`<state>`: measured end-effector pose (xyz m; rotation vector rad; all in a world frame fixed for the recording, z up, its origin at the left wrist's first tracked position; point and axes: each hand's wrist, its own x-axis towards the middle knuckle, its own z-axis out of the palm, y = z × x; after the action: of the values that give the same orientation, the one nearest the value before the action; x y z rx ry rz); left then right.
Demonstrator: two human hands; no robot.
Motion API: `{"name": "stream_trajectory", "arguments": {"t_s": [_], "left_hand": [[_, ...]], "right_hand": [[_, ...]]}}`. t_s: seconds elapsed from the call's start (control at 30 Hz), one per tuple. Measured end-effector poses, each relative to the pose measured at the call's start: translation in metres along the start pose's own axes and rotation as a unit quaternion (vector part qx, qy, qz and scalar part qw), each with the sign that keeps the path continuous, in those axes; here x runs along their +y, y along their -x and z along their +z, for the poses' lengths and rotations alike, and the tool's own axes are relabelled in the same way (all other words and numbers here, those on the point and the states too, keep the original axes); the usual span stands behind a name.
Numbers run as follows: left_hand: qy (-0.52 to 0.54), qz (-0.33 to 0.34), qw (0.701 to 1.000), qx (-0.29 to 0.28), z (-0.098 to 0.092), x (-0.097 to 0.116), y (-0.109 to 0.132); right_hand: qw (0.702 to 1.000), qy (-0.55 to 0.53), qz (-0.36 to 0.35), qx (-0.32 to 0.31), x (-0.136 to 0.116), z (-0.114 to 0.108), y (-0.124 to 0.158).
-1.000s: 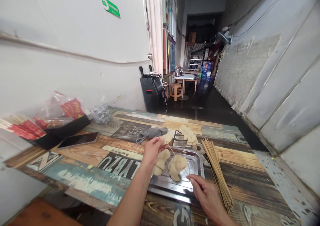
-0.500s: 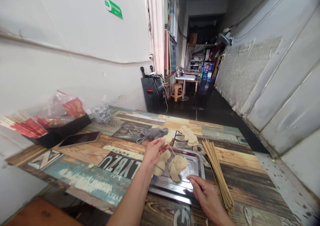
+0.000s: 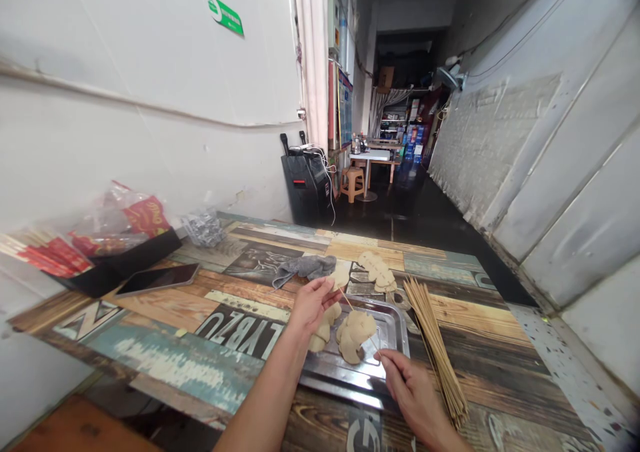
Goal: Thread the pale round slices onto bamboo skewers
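Observation:
My left hand [image 3: 311, 303] pinches a pale round slice [image 3: 340, 275] against the tip of a thin wooden skewer [image 3: 346, 299]. My right hand [image 3: 413, 391] grips the near end of that skewer, low over a metal tray [image 3: 387, 362]. Several beige slices [image 3: 354, 333] are threaded on the skewer and hang above the tray. More loose slices [image 3: 320, 329] lie in the tray just under my left hand.
A bundle of bare skewers [image 3: 435, 342] lies right of the tray. A heap of slices [image 3: 378, 269] and a grey cloth [image 3: 304, 267] lie behind it. A dark tablet [image 3: 159, 279] and a black box with red packets [image 3: 117, 252] sit at the left, along the wall.
My left hand has shifted slightly right and down with the slice toward the skewer tip. The right hand has stayed nearly still.

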<state>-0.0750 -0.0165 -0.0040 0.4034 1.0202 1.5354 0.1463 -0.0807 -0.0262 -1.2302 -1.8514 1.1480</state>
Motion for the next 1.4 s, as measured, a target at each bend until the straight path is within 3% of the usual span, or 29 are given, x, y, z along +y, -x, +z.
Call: {"name": "stream_trajectory", "arguments": {"t_s": [0.67, 1.0, 1.4], "left_hand": [[-0.051, 0.052, 0.997, -0.008, 0.012, -0.009, 0.01], [-0.093, 0.04, 0.995, -0.02, 0.026, -0.028, 0.019], [-0.113, 0.004, 0.993, -0.033, 0.032, -0.042, 0.027]], "right_hand": [[1.0, 0.003, -0.001, 0.013, 0.002, 0.0, -0.001], [0.997, 0.028, -0.031, 0.065, 0.003, -0.001, -0.002], [0.996, 0.022, -0.029, 0.081, -0.002, -0.004, -0.004]]}}
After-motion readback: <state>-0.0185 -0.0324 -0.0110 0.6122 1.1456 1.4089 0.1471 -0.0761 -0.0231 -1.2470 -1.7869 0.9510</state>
